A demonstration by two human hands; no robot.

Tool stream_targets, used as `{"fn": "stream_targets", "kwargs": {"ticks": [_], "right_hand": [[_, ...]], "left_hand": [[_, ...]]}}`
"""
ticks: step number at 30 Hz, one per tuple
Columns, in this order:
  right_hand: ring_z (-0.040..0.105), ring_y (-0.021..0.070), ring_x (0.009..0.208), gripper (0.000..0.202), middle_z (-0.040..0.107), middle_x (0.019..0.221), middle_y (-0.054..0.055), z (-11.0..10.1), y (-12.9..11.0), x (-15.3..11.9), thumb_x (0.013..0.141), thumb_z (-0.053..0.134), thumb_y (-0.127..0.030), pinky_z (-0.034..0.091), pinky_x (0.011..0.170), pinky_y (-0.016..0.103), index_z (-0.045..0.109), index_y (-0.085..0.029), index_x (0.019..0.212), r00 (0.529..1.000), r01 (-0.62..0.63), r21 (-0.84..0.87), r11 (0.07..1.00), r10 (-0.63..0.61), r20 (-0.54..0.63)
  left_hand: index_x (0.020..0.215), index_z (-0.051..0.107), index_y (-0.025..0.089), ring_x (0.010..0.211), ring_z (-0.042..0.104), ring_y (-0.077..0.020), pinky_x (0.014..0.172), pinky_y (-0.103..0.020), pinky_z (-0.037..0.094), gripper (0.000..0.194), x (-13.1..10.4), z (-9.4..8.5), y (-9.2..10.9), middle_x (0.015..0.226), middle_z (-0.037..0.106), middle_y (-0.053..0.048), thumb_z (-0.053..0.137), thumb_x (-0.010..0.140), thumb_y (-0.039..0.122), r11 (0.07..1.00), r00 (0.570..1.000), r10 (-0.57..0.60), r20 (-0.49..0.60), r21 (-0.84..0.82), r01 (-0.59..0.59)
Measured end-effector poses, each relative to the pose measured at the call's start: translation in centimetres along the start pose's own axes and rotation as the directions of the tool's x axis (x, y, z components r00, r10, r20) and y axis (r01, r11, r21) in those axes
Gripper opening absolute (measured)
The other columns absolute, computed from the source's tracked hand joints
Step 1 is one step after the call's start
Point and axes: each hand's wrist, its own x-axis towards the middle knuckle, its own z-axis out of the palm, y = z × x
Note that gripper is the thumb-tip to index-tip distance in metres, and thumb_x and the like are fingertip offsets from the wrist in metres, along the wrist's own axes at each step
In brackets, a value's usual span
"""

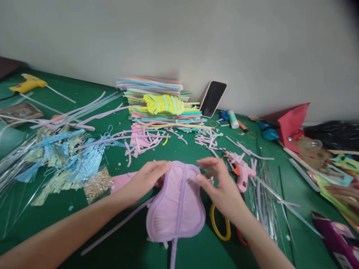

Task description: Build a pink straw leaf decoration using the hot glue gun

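Observation:
A lilac hand fan (179, 201), with a pleated face, a fuzzy pipe-cleaner rim and a centre rib, is tilted up above the green table with its handle towards me. My left hand (153, 175) is closed on its upper left edge, thumb on the front and the other fingers hidden behind. By the upper right edge is my right hand (220, 183), fingers apart and curved, the thumb tip at the rim; whether it touches is hard to tell. A loose lilac pipe cleaner (117, 231) lies left of the fan. Yellow-handled scissors (221, 235) lie partly under my right wrist.
A pink glue gun (244, 173) and clear strips lie right. Pipe-cleaner bundles (162, 119) and a leaning phone (214, 98) stand at the back. Blue tassels (89, 158), a bead bag (98, 185) and a yellow glue gun (29, 83) are left. Another person's hand (346, 194) shows far right.

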Motion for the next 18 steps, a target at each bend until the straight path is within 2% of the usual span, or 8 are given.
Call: {"fn": "stream_targets", "kwargs": {"ticks": [1, 3, 5, 7, 9, 11, 15, 18], "right_hand": [[0.064, 0.0196, 0.089, 0.043, 0.066, 0.107, 0.007, 0.4, -0.2, -0.3, 0.082, 0.065, -0.045, 0.053, 0.074, 0.035, 0.053, -0.023, 0.116, 0.996, -0.034, 0.026, 0.999, 0.032, 0.077], [0.066, 0.019, 0.083, 0.04, 0.069, 0.1, 0.007, 0.7, -0.7, -0.5, 0.082, 0.064, -0.044, 0.055, 0.072, 0.035, 0.057, -0.021, 0.114, 0.983, -0.092, 0.092, 0.992, 0.076, 0.165], [0.067, 0.0187, 0.08, 0.03, 0.07, 0.092, 0.006, 0.2, -0.8, -0.2, 0.084, 0.062, -0.046, 0.055, 0.072, 0.034, 0.064, -0.02, 0.098, 0.982, -0.126, 0.156, 0.98, 0.102, 0.159], [0.066, 0.0185, 0.08, 0.03, 0.07, 0.091, 0.006, -0.7, -0.7, 0.3, 0.082, 0.064, -0.048, 0.055, 0.071, 0.033, 0.065, -0.02, 0.093, 0.986, -0.137, 0.184, 0.973, 0.118, 0.114], [0.065, 0.0179, 0.078, 0.033, 0.07, 0.09, 0.005, -1.6, -0.3, 0.7, 0.08, 0.065, -0.05, 0.054, 0.068, 0.031, 0.065, -0.02, 0.093, 0.986, -0.149, 0.178, 0.973, 0.132, 0.102], [0.063, 0.017, 0.076, 0.035, 0.069, 0.088, 0.004, -2.1, 0.2, 1.2, 0.078, 0.065, -0.052, 0.052, 0.065, 0.03, 0.065, -0.021, 0.093, 0.985, -0.162, 0.179, 0.97, 0.147, 0.093], [0.059, 0.0161, 0.075, 0.039, 0.067, 0.087, 0.004, -2.0, 1.0, 2.0, 0.075, 0.067, -0.054, 0.048, 0.064, 0.028, 0.064, -0.02, 0.093, 0.983, -0.183, 0.221, 0.958, 0.171, 0.073], [0.057, 0.0143, 0.074, 0.038, 0.064, 0.086, 0.003, -1.6, 1.2, 2.5, 0.074, 0.07, -0.052, 0.045, 0.062, 0.026, 0.064, -0.019, 0.093, 0.976, -0.205, 0.268, 0.941, 0.176, 0.127]], "left_hand": [[0.067, 0.043, 0.018, 0.054, 0.033, -0.0075, 0.05, -0.019, 0.031, 0.038, -0.2, 0.0, 0.1, 0.062, 0.034, 0.007, 0.055, 0.086, 0.049, 0.999, 1.0, -0.018, 0.013, -0.028, 0.019], [0.073, 0.049, 0.017, 0.057, 0.041, -0.0075, 0.051, -0.018, 0.034, 0.037, -0.7, -0.1, 0.3, 0.066, 0.042, 0.005, 0.054, 0.086, 0.052, 0.997, 0.997, -0.058, 0.059, -0.056, 0.061], [0.092, 0.056, 0.018, 0.068, 0.054, -0.0104, 0.056, -0.019, 0.042, 0.036, -1.5, -0.6, 0.3, 0.078, 0.055, 0.001, 0.059, 0.083, 0.053, 0.993, 0.981, -0.103, 0.165, -0.043, 0.111], [0.118, 0.052, 0.021, 0.078, 0.063, -0.015, 0.063, -0.024, 0.05, 0.053, -2.5, -1.3, 0.2, 0.095, 0.063, -0.004, 0.072, 0.074, 0.045, 0.987, 0.944, -0.16, 0.288, 0.015, 0.162], [0.129, 0.046, 0.024, 0.073, 0.067, -0.0162, 0.063, -0.027, 0.054, 0.067, -3.4, -2.0, 0.0, 0.097, 0.066, -0.005, 0.076, 0.071, 0.037, 0.976, 0.92, -0.216, 0.327, 0.1, 0.194], [0.122, 0.053, 0.021, 0.065, 0.066, -0.0157, 0.057, -0.027, 0.055, 0.052, -3.8, -2.8, -0.2, 0.089, 0.068, -0.004, 0.071, 0.076, 0.038, 0.968, 0.938, -0.22, 0.27, 0.18, 0.175], [0.098, 0.062, 0.016, 0.059, 0.064, -0.0163, 0.052, -0.027, 0.054, 0.033, -2.9, -5.3, 0.6, 0.073, 0.07, -0.005, 0.067, 0.079, 0.042, 0.942, 0.995, -0.1, 0.019, 0.324, 0.089], [0.097, 0.061, 0.017, 0.063, 0.066, -0.0165, 0.054, -0.028, 0.055, 0.032, -1.2, -7.9, 1.8, 0.09, 0.073, -0.009, 0.068, 0.079, 0.043, 0.945, 0.985, 0.037, -0.17, 0.328, 0.021]]}}
